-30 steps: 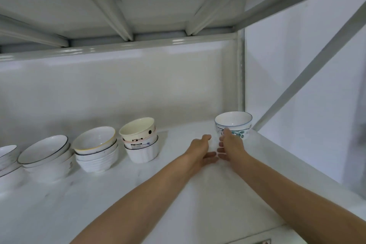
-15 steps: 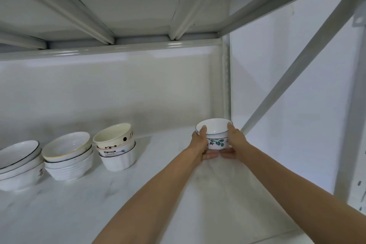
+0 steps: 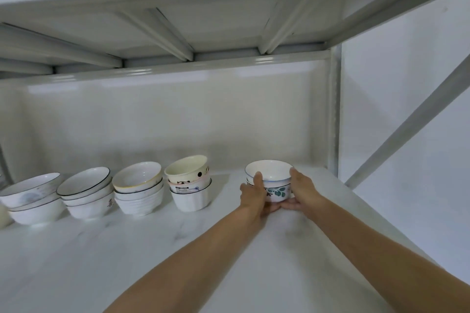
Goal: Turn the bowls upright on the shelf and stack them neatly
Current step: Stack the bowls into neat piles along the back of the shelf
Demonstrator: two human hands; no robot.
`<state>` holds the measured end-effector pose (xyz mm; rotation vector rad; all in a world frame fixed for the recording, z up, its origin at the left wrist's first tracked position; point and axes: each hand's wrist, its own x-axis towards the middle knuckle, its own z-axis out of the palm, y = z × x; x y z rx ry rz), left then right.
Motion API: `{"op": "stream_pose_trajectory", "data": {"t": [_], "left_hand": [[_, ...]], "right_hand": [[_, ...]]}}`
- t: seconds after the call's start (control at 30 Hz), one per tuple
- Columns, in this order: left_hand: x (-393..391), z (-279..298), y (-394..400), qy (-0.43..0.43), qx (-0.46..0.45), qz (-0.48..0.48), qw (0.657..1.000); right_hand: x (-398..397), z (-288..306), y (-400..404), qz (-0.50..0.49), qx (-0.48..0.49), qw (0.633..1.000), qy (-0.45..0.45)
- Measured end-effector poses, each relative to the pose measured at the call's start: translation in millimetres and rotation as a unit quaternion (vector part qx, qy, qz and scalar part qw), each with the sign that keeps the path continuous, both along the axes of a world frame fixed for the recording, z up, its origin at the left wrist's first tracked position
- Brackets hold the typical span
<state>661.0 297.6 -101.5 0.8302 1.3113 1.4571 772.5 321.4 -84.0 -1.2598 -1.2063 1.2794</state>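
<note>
Head-camera footage showed a small stack of leaf-patterned bowls (image 3: 270, 183) clasped between both hands near the right end of the shelf (image 3: 127, 249). A second earlier the hands had lain low on the shelf surface in front of the stack, fingers loose and only brushing its base; half a second earlier they had been brought up around its sides; at this moment the left hand (image 3: 255, 195) was pressed against the left wall with the thumb up near the blue-lined rim, and the right hand (image 3: 302, 189) was wrapped around the right wall, the fingers of both curled under the base where they met. Whether the stack was lifted clear of the shelf or merely slid along it could not be told. Relative to the corner post (image 3: 334, 114), the stack appeared to have been carried leftward, toward the cream bowl stack (image 3: 189, 183), though the camera had also been turned, so the shift was judged rather than measured. Four further stacks were seen upright along the back: the yellow-rimmed stack (image 3: 138, 189), a black-rimmed stack (image 3: 86, 193) and a leftmost stack (image 3: 33, 198) beside the cream one. No inverted bowl was visible, so the turning-upright part was judged done, and what remained appeared to be closing the gap so that the last stack was lined up with the row.
</note>
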Motion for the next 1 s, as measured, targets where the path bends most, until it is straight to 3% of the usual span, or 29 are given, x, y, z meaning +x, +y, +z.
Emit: {"op": "stream_pose_trajectory", "data": {"t": [0.27,0.43,0.7,0.87,1.0], "left_hand": [[-54,-1,-22,0.002,0.006,0.028,1.000],[-64,-2,-22,-0.017,0.024,0.028,0.999],[-63,5,-20,-0.020,0.009,0.030,0.999],[-64,3,-25,-0.008,0.002,0.021,1.000],[-72,-2,-32,-0.017,-0.003,0.023,1.000]], "right_hand": [[-60,-3,-11,0.051,-0.011,0.998,0.036],[-79,-7,-7,0.032,-0.008,0.999,0.041],[-89,-10,-5,0.006,0.030,0.999,0.018],[-90,-12,-2,0.027,0.006,0.999,0.028],[-83,-17,-2,0.022,0.008,0.999,-0.023]]}}
